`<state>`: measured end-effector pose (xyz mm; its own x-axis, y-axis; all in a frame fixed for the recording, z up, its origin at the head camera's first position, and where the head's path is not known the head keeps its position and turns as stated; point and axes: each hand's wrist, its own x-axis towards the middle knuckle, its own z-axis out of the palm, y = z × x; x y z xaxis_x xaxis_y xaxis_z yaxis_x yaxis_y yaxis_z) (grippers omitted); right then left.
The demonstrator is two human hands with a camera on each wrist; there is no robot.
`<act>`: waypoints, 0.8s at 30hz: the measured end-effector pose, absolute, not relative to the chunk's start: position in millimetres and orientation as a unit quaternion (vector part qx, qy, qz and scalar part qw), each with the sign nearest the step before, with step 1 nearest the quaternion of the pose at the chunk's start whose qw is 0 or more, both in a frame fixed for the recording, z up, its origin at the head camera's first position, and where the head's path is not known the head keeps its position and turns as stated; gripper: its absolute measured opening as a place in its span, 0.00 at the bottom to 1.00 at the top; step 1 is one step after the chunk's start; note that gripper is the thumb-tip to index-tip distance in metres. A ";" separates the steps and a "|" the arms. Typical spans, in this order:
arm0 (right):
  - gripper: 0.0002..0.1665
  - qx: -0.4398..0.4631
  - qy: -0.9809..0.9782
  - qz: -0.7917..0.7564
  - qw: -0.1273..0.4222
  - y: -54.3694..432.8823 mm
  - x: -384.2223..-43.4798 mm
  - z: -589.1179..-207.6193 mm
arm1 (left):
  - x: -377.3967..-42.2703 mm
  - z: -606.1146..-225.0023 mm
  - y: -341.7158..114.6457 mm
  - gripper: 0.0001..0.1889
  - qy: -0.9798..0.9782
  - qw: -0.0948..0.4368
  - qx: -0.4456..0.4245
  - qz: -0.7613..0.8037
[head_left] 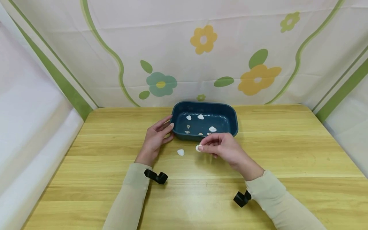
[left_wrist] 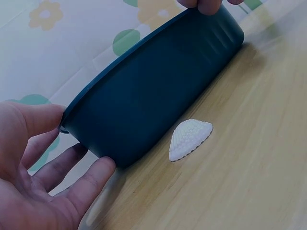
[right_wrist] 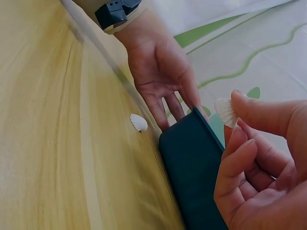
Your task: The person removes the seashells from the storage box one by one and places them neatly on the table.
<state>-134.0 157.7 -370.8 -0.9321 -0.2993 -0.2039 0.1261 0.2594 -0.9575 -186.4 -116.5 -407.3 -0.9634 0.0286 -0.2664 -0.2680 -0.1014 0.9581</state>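
Observation:
A white ribbed seashell [right_wrist: 226, 112] is pinched between the thumb and fingertips of my right hand [head_left: 225, 148], in front of the dark blue plastic basin [head_left: 184, 137]. My left hand [head_left: 155, 137] holds the basin's left end, thumb at the rim and other fingers against the outer wall, as the left wrist view shows. Another white seashell [head_left: 180, 152] lies on the table before the basin, also seen as the ribbed shell [left_wrist: 190, 139] in the left wrist view. Inside the basin are white shells [head_left: 200, 117] and several small brownish shells [head_left: 188, 126].
The wooden table [head_left: 287, 150] reaches back to a white curtain [head_left: 172, 41] printed with flowers and leaves. The basin stands near the table's back edge. Black camera mounts [head_left: 156, 176] sit on both wrists, over beige sleeves.

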 end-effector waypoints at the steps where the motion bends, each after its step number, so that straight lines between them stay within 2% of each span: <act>1: 0.17 -0.057 0.774 -0.606 0.174 157.8 -134.2 -370.9 | -186.5 -407.3 -116.2 0.23 0.663 0.100 -0.090 0.737; 17: 0.16 -0.055 0.788 -0.593 0.158 158.5 -137.0 -375.0 | -187.4 -407.5 -113.1 0.23 0.666 0.089 -0.090 0.735; 24: 0.11 -0.066 0.847 -0.509 0.136 157.0 -133.6 -379.0 | -188.3 -407.2 -112.3 0.23 0.665 0.088 -0.086 0.736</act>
